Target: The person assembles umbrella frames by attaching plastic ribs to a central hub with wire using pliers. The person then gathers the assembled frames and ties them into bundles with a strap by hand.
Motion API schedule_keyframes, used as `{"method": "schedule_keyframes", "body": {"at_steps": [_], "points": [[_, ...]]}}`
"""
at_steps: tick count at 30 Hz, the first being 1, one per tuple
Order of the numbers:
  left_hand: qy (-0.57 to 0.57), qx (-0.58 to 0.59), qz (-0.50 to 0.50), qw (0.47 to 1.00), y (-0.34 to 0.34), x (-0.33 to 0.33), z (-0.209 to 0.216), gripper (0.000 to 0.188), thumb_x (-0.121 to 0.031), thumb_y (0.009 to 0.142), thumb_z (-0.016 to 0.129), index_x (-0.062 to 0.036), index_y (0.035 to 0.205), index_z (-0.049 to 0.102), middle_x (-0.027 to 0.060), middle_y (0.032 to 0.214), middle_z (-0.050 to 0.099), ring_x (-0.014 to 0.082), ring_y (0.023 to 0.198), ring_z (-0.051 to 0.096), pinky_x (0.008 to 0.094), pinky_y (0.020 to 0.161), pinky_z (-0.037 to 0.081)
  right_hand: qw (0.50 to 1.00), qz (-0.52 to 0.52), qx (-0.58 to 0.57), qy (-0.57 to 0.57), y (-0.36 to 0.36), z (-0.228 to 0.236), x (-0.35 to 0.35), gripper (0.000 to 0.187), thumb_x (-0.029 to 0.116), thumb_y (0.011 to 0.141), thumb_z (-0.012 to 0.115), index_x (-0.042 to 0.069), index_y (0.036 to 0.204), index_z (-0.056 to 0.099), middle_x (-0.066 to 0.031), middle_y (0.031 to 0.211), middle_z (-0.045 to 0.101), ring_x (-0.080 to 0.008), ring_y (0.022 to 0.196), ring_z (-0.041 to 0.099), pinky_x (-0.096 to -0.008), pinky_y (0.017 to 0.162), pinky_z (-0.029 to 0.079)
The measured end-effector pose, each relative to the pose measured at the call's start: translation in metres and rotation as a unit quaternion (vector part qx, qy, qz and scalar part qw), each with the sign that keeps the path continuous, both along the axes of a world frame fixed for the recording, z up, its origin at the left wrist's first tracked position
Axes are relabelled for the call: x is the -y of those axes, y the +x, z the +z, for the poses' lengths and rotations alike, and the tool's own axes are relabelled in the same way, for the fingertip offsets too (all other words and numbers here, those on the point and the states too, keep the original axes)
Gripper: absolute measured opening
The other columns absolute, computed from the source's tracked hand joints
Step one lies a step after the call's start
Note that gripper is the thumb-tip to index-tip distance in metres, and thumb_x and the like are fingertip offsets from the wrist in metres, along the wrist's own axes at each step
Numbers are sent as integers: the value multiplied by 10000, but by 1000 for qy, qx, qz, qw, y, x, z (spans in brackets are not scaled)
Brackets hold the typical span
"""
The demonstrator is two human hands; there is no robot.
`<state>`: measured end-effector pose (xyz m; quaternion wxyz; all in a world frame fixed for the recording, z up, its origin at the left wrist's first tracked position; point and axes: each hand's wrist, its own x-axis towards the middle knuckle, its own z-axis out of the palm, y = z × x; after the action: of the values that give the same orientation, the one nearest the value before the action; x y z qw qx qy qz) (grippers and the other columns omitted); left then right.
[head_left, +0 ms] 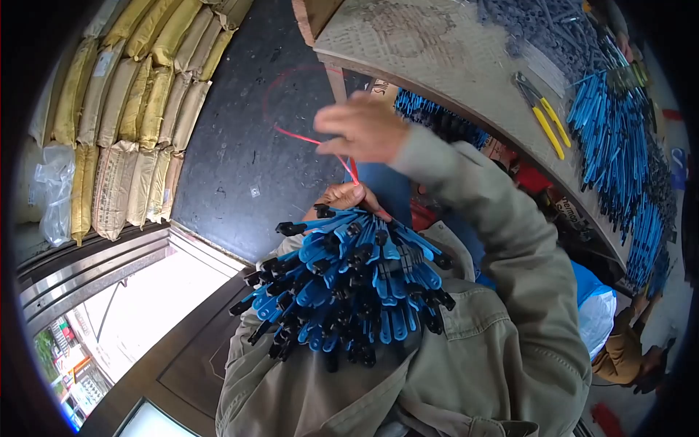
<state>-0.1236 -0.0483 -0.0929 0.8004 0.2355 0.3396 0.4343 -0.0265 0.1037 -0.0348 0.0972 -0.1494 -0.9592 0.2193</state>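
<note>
A thick bundle of blue plastic strips with black ends [386, 291] stands against my front, its tips fanned toward me. My left hand [348, 197] is closed round the gathered far end of the bundle, thumb on top, pinning a red string [297, 135] there. Just beyond, my right hand [364, 131] is raised over the string, slightly blurred, its fingers bent. The string runs from the left thumb up to the right fingers, and its loose tail swings out to the left in a faint loop. The right palm is hidden.
Stacked yellow and tan sacks [131, 109] line the left, beside a dark tabletop [240, 138]. On the worktable [437, 58] at right lie yellow-handled pliers [546, 120], more blue strips [611, 138] and grey pieces [542, 33]. A window [153, 291] is at lower left.
</note>
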Motion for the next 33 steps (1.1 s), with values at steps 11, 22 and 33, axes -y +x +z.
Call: {"method": "schedule_keyframes", "body": {"at_steps": [11, 22, 33], "points": [[-84, 28, -34, 996, -2, -17, 19, 435, -404, 900, 450, 11, 849, 573, 96, 801, 608, 160, 722, 596, 298, 661, 498, 943, 111, -89, -300, 126, 89, 37, 544, 355, 690, 720, 17, 1072, 531, -84, 1007, 578, -255, 945, 557, -496, 974, 280], [88, -58, -65, 992, 8, -33, 37, 376, -348, 892, 462, 13, 919, 561, 112, 857, 597, 170, 748, 579, 316, 674, 483, 844, 83, -272, -455, 134, 83, 32, 294, 71, 716, 665, 39, 984, 550, -84, 912, 584, -193, 858, 568, -483, 987, 272], [130, 79, -51, 987, 19, -33, -7, 337, -229, 897, 424, 70, 997, 544, 209, 1020, 586, 249, 935, 592, 381, 800, 488, 863, -347, -322, -180, 143, 98, -148, 242, 169, 789, 634, 12, 952, 548, -29, 833, 565, -91, 770, 522, -244, 673, 423]]}}
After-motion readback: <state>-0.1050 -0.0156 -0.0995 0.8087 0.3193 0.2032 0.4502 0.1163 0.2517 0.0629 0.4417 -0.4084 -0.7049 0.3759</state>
